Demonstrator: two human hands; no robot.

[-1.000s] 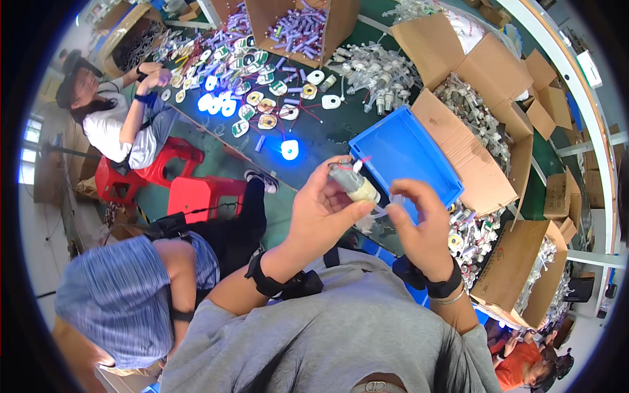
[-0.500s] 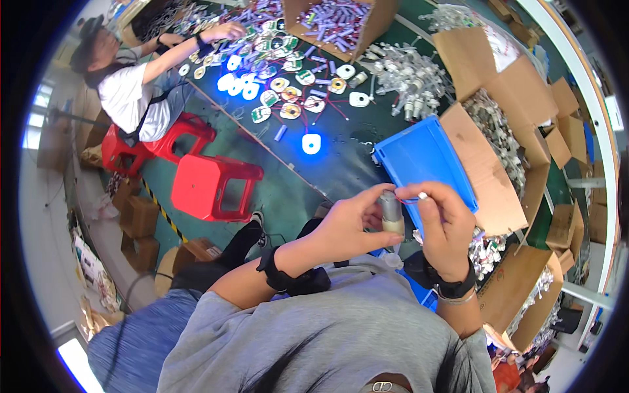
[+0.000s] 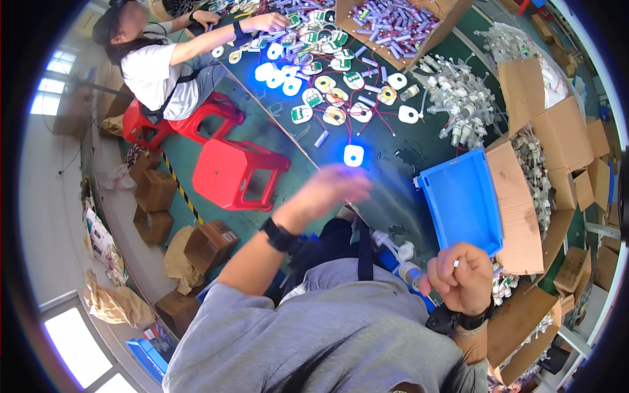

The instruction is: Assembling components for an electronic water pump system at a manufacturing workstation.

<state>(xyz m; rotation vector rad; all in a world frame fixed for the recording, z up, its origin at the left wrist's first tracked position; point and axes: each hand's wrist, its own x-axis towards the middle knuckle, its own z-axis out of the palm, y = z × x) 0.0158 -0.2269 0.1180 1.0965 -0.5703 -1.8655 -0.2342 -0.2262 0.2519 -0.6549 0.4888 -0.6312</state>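
My right hand point(image 3: 464, 278) is closed, with a small white connector point(image 3: 457, 263) at its fingertips. Just left of it, near my lap, lies a pale cylindrical part point(image 3: 409, 272); whether it is joined to the connector I cannot tell. My left hand point(image 3: 334, 188) is stretched forward over the table edge, its fingers smeared by motion. Right beyond it a square white light disc point(image 3: 354, 155) glows blue on the green table. I see nothing in the left hand, but the blur hides its fingers.
A blue tray point(image 3: 462, 203) stands at the right beside a cardboard box point(image 3: 514, 209) of clear parts. Lit discs, circuit boards and purple battery cells point(image 3: 393, 29) spread across the far table. A co-worker point(image 3: 154, 65) reaches in at far left, behind red stools point(image 3: 239, 171).
My left hand has let go of the grey cylinder and moved forward and left. My right hand has come down nearer my body, keeping the white connector. The view has shifted.
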